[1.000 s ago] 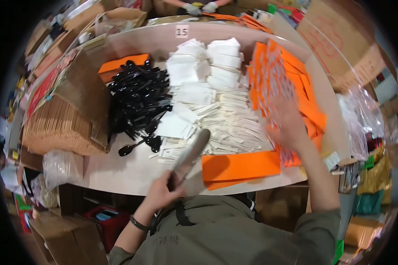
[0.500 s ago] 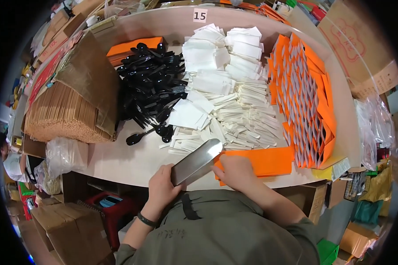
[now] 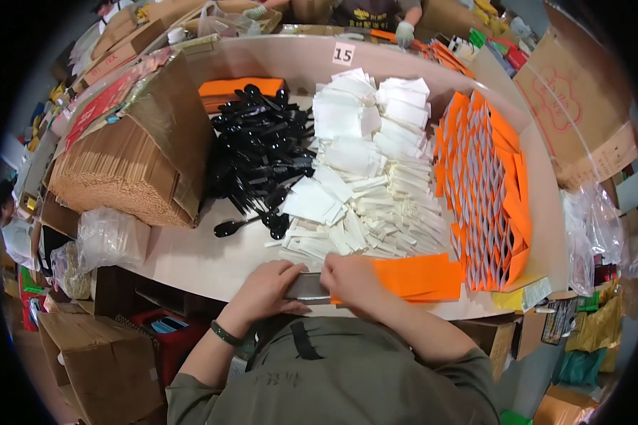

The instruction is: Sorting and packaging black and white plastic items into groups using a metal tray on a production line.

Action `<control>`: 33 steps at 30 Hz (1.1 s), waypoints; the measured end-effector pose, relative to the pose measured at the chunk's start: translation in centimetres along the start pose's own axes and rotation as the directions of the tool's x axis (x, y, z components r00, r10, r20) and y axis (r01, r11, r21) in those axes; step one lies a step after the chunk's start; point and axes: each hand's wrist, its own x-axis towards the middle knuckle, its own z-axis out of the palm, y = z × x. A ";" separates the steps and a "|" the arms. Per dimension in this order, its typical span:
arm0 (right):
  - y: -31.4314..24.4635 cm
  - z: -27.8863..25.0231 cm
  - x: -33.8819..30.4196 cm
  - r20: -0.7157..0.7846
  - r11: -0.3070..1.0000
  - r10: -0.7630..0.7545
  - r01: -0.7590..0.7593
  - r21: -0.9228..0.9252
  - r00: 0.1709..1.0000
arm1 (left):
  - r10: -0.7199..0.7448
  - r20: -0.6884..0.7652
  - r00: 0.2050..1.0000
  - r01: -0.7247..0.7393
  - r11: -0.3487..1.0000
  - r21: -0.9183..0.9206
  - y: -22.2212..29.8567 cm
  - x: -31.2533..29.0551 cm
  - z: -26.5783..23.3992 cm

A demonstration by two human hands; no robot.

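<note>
A shiny metal trough-shaped scoop (image 3: 309, 286) lies low at the table's near edge, its left end gripped in my left hand (image 3: 266, 287). Against its right end, my right hand (image 3: 353, 282) is closed, fingers curled down; what they pinch is hidden. The scoop's far end disappears behind that hand. From beneath the same hand, a flat stack of orange paper sleeves (image 3: 422, 278) extends rightward. Just beyond my hands lie many white paper-wrapped strips (image 3: 397, 219) and white napkin packets (image 3: 319, 200). A heap of black plastic spoons (image 3: 259, 149) is further left.
A carton of wooden chopsticks (image 3: 117, 173) stands at the left. Standing orange sleeves (image 3: 483, 191) fill the right side, along the raised table rim (image 3: 546, 205). Across the table, another person's gloved hand (image 3: 405, 34) shows. More orange sleeves (image 3: 241, 88) lie behind the spoons.
The scoop has gone from tilted up to lying low and level, and my right hand now covers its far end. The view has shifted, bringing another person into sight at the back.
</note>
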 end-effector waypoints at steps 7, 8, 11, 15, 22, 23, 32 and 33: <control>4.8 -3.0 4.3 0.035 0.984 0.128 -0.123 -0.131 0.991 | -0.268 -0.306 0.913 0.283 0.959 0.005 -4.6 -2.3 -1.9; 5.1 -3.2 4.1 0.044 0.984 0.113 -0.106 -0.142 0.993 | -0.347 -0.366 0.864 0.370 0.929 -0.009 -5.5 -3.2 -2.0; 5.3 -5.0 2.7 0.065 0.909 0.075 -0.041 -0.416 0.995 | -0.469 -0.396 0.790 0.501 0.865 -0.024 -6.6 -5.2 -3.3; 3.5 -8.2 3.7 -0.012 0.959 -0.002 -0.001 -0.284 1.000 | -0.387 -0.489 0.782 0.466 0.883 0.048 -7.9 -4.7 -3.9; 4.8 0.8 12.2 -0.222 0.960 -0.037 -0.027 -0.278 0.974 | -0.320 -0.426 0.846 0.432 0.880 0.197 -9.1 1.5 -1.6; 4.8 0.6 12.9 -0.225 0.960 -0.039 -0.026 -0.278 0.974 | -0.315 -0.407 0.858 0.419 0.886 0.199 -9.2 1.6 -1.5; -0.7 -2.4 5.0 0.016 0.968 -0.247 0.246 0.051 0.969 | -0.508 -0.403 0.762 0.571 0.820 0.046 -7.1 -3.4 -2.2; -1.1 -1.3 3.5 0.176 0.933 -0.355 0.360 0.003 0.918 | -0.502 -0.392 0.771 0.557 0.830 0.033 -6.8 -3.7 -2.2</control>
